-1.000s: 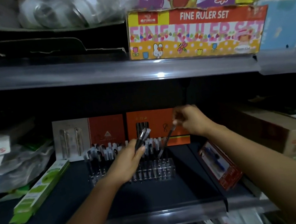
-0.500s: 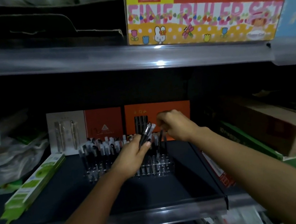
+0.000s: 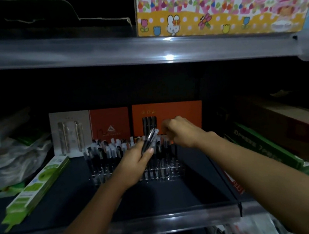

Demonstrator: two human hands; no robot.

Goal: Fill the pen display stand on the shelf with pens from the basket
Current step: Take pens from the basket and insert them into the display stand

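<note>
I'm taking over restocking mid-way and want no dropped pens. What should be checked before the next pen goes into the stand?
1. Spare pens gripped in left hand: ok.
2. Right hand over the stand's back right rows: ok.
3. Right hand has a pen seated in a slot: cannot tell, fingers hide it.
4. Free slots in pen display stand: ok, front rows look empty.
5. Stand sitting flat on shelf: ok.

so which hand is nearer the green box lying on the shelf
Left. The left hand, gripping a few pens, is over the pen stand, just right of the green box. The right hand is farther right, at the stand's far end.
</note>
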